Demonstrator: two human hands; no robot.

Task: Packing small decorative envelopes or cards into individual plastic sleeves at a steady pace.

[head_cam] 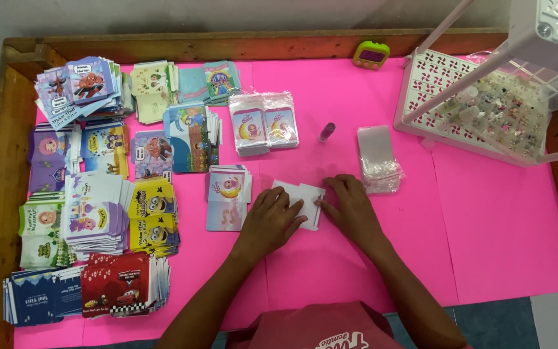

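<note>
Both hands — left hand (272, 213), right hand (351, 208) — fingers flat, pressing white card (303, 197) between them

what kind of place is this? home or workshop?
Likely a small hand-packing workbench: stacks of printed paper envelopes sorted by design on a pink-covered table, a pile of clear plastic sleeves, and both hands, left hand and right hand, pressing a white card.

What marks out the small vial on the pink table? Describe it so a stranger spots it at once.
Start at the pink table and find the white rack at its far right. Left of the rack lies a pile of clear bags; the vial stands just left of that pile, beyond the right hand. It is the only small purple upright thing there, while everything around it lies flat.
</note>
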